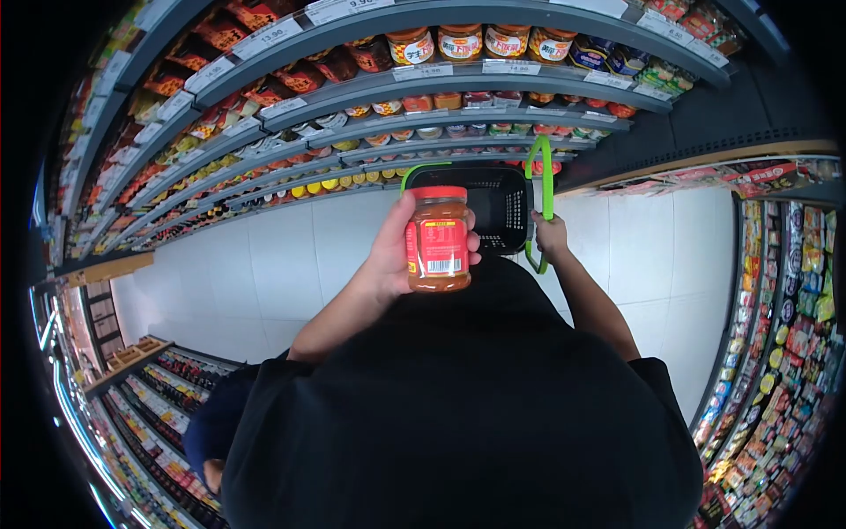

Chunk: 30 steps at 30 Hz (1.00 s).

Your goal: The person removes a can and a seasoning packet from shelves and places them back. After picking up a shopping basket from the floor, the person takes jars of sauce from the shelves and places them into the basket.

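My left hand (395, 245) is wrapped round a glass jar (438, 240) with a red lid, a red label and a barcode facing me; its contents look reddish brown. Behind and to the right of the jar is a black shopping basket (504, 207) with green handles. On the basket's right side, the fingers of my right hand (551, 236) close round a green handle (547, 181). The part of the basket that shows has nothing visible in it.
Curved-looking shelves (493, 69) of jars and packets run across the front and left. More packed shelves (775, 353) stand at the right and others (159, 410) at the lower left, where part of another person (214, 423) shows. The floor (291, 256) is pale tile.
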Tool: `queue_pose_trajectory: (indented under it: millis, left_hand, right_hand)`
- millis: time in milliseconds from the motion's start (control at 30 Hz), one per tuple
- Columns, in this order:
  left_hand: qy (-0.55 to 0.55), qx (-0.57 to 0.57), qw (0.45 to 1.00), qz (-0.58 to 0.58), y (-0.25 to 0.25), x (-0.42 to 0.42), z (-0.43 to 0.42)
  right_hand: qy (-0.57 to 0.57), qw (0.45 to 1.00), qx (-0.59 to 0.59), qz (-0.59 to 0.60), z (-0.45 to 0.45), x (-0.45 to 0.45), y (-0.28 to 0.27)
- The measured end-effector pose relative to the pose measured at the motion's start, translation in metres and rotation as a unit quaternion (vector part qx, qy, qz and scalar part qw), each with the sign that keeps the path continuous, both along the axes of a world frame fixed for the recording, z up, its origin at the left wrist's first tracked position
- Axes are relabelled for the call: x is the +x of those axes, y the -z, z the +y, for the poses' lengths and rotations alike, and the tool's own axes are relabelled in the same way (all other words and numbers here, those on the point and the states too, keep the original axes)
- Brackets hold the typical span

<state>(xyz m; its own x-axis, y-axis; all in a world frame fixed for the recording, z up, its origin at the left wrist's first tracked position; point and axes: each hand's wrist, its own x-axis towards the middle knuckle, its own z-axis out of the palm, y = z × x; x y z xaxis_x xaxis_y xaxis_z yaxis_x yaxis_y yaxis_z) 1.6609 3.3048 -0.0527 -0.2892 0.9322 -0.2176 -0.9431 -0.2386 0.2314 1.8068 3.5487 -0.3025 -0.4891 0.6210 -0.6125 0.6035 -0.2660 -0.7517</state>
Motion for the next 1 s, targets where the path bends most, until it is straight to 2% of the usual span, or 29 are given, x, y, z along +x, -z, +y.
queue_pose_trajectory:
  millis: [100, 133, 200, 267, 300, 333, 400, 467, 633, 733, 767, 800, 867, 900, 933, 1000]
  left_hand:
    - [0.017, -0.067, 0.992, 0.104, 0.004, -0.015, -0.005]
    - [0.029, -0.068, 0.992, 0.099, 0.001, -0.020, -0.002]
    - [0.056, -0.150, 0.983, 0.084, -0.004, -0.030, 0.007]
    - [0.092, -0.148, 0.983, 0.053, 0.009, -0.040, 0.014]
    - [0.118, -0.054, 0.991, -0.024, 0.024, -0.043, 0.016]
    - [0.140, 0.036, 0.984, -0.104, 0.030, -0.041, 0.020]
    - [0.142, 0.012, 0.980, -0.140, 0.032, -0.031, 0.024]
    - [0.151, 0.031, 0.975, -0.160, 0.037, -0.025, 0.034]
    - [0.188, 0.041, 0.963, -0.187, 0.040, 0.001, 0.054]
    - [0.169, 0.014, 0.966, -0.197, 0.041, 0.020, 0.066]
    - [0.160, -0.008, 0.971, -0.177, 0.045, 0.026, 0.070]
    - [0.166, -0.015, 0.970, -0.177, 0.050, 0.030, 0.075]
    - [0.118, -0.178, 0.970, -0.117, 0.063, 0.037, 0.082]
    - [0.113, -0.194, 0.970, -0.093, 0.071, 0.041, 0.086]
    - [0.114, -0.199, 0.969, -0.093, 0.079, 0.045, 0.090]
    - [0.032, -0.363, 0.927, -0.093, 0.092, 0.055, 0.098]
  right_hand:
    - [0.010, 1.000, 0.015, -0.009, -0.012, 0.004, -0.003]
    - [0.009, 1.000, 0.021, -0.014, -0.016, 0.005, -0.007]
    - [0.033, 0.998, 0.048, -0.016, -0.018, 0.013, 0.001]
    - [0.016, 0.993, 0.104, -0.053, -0.016, 0.021, 0.007]
    - [0.023, 0.985, 0.162, -0.050, -0.018, 0.023, 0.006]
    - [0.008, 0.985, 0.149, -0.085, -0.015, 0.023, 0.002]
    - [0.005, 0.985, 0.152, -0.085, -0.018, 0.026, -0.004]
    - [0.005, 0.985, 0.152, -0.083, -0.023, 0.035, 0.013]
    - [-0.004, 0.987, 0.140, -0.077, -0.030, 0.057, 0.012]
    - [0.032, 0.997, 0.061, -0.031, -0.028, 0.066, -0.005]
    - [0.026, 1.000, -0.003, -0.009, -0.022, 0.066, -0.018]
    - [0.033, 0.999, -0.009, -0.008, -0.015, 0.070, -0.019]
    - [0.107, 0.980, -0.163, 0.032, 0.002, 0.072, -0.012]
    - [0.140, 0.959, -0.229, 0.084, 0.008, 0.073, -0.012]
    - [0.143, 0.958, -0.234, 0.084, 0.011, 0.075, -0.013]
    - [0.097, 0.954, -0.270, 0.086, 0.018, 0.082, -0.019]
